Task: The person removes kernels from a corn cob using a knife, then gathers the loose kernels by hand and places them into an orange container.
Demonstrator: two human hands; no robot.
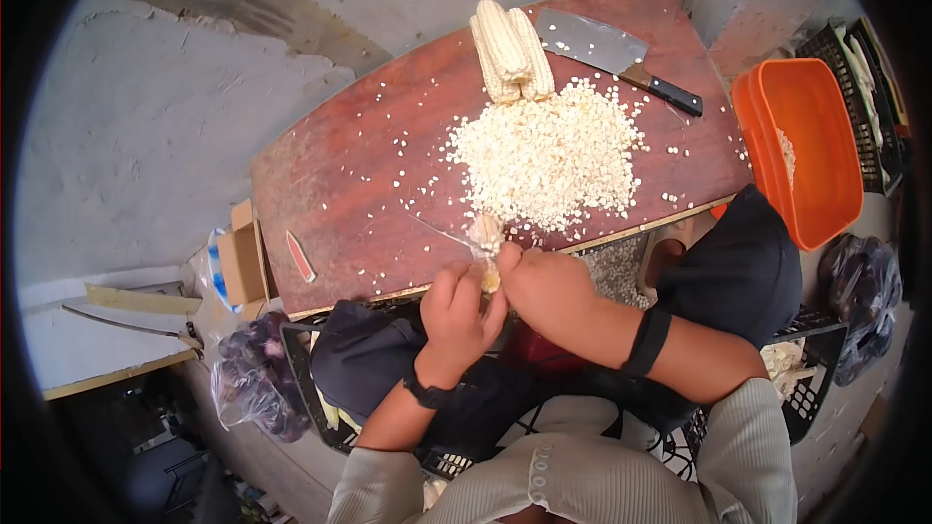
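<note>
Both hands, left hand point(456, 306) and right hand point(544, 286), had their grip clamped on a corn cob point(488, 252); kernels were best thumbed off over the kernel pile point(549, 155) on the surface point(340, 175).

No legible text, label, brand, number or sign is found in the head view. The cardboard box point(243, 260) beside the wooden table point(340, 184) is turned with plain faces toward the camera. No marking can be made out on the cleaver point(607, 50), the orange tub point(806, 150) or the black crates point(864, 87).
</note>
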